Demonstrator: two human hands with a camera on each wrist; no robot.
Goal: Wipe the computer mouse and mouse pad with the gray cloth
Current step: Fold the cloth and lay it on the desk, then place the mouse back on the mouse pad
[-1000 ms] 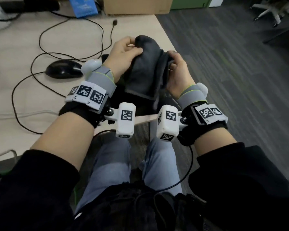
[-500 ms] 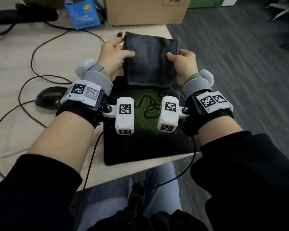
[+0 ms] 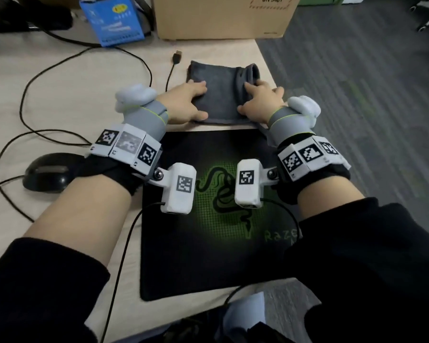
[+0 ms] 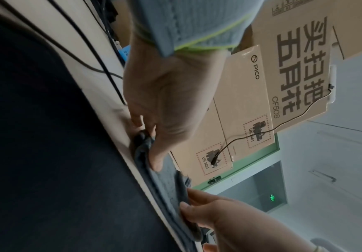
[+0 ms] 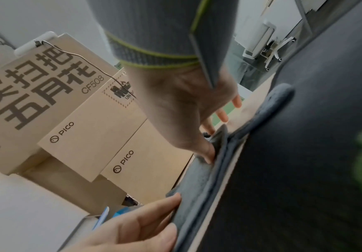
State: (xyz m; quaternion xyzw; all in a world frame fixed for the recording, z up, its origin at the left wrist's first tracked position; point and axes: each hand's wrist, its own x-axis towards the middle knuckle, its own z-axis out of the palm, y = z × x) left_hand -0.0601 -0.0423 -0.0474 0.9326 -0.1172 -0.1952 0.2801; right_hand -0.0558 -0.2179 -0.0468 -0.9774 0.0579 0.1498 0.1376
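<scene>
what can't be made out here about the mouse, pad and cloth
Mouse: head view, right end hidden by the left wrist band; not seen in the wrist views.
Mouse pad: head view, right edge and lettering covered by the right sleeve.
Cloth: side edges under left hand and right hand; underside against the desk.

Sleeves (image 3: 47, 288): black, long.
Wristbands (image 3: 146, 120): my grey knit, green-edged.
Marker blocks (image 3: 124, 147): white, black square codes.
Camera pods (image 3: 180, 191): white, black cables (image 3: 124, 246).
</scene>
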